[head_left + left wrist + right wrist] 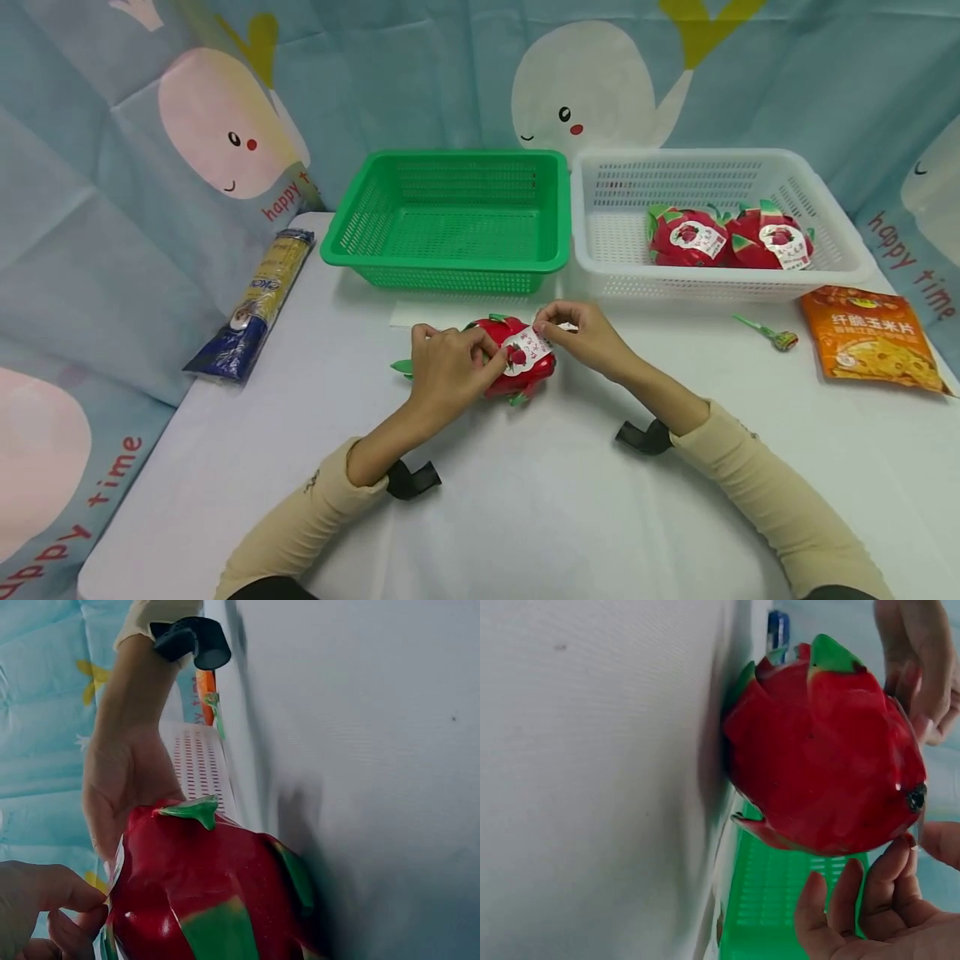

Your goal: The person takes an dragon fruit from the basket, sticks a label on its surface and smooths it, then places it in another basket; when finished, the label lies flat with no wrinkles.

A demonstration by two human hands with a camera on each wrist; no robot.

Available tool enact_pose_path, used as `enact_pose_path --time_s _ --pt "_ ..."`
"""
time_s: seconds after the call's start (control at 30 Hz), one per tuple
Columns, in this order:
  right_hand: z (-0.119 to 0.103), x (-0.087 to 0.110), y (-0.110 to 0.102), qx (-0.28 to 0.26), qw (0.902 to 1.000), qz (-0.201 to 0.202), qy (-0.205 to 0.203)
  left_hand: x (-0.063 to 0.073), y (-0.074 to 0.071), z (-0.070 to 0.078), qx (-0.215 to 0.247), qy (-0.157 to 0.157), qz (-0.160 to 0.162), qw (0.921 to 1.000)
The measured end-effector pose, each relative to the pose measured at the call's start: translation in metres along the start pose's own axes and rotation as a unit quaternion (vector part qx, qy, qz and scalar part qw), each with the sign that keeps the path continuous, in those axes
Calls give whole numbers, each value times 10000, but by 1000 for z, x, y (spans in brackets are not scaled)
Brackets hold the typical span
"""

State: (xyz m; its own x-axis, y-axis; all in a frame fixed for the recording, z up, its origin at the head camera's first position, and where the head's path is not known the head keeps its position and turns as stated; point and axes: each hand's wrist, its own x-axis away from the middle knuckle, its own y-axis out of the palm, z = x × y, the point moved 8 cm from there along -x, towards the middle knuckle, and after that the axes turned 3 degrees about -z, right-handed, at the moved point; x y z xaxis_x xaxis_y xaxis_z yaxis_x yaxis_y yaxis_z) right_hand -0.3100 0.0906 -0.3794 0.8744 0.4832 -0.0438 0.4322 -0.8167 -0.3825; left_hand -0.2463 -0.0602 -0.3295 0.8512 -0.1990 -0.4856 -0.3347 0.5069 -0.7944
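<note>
A glossy red dragon fruit (517, 387) with green scale tips lies on the white table, in front of the green basket. On its top is a white label (528, 350) with a printed fruit picture. My left hand (450, 367) pinches the label's left edge between thumb and forefinger; the left wrist view shows these fingers (79, 896) against the fruit's side. At the opposite edge my right hand (581, 333) pinches the label with thumb and index, its other fingers loosely curled in the right wrist view. The fruit's underside is hidden.
The green basket (450, 277) stands behind, beside a white basket (712, 287) holding two labelled dragon fruits (686, 237). At right lie a wrapped lollipop (780, 340) and an orange chip bag (873, 337); at left, a spaghetti pack (255, 304). A flat white sheet (431, 313) lies behind the fruit.
</note>
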Motion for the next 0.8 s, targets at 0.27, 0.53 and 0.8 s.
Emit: enact_pose_path --time_s 0.27,0.53,0.8 --pt "2 0 2 63 9998 150 -61 4 -4 8 -91 945 662 9933" --pt "1 1 3 531 9976 416 -156 17 9 16 -284 1678 414 9845" --pt "23 0 2 -116 9983 407 394 21 15 18 -724 2034 361 9758"
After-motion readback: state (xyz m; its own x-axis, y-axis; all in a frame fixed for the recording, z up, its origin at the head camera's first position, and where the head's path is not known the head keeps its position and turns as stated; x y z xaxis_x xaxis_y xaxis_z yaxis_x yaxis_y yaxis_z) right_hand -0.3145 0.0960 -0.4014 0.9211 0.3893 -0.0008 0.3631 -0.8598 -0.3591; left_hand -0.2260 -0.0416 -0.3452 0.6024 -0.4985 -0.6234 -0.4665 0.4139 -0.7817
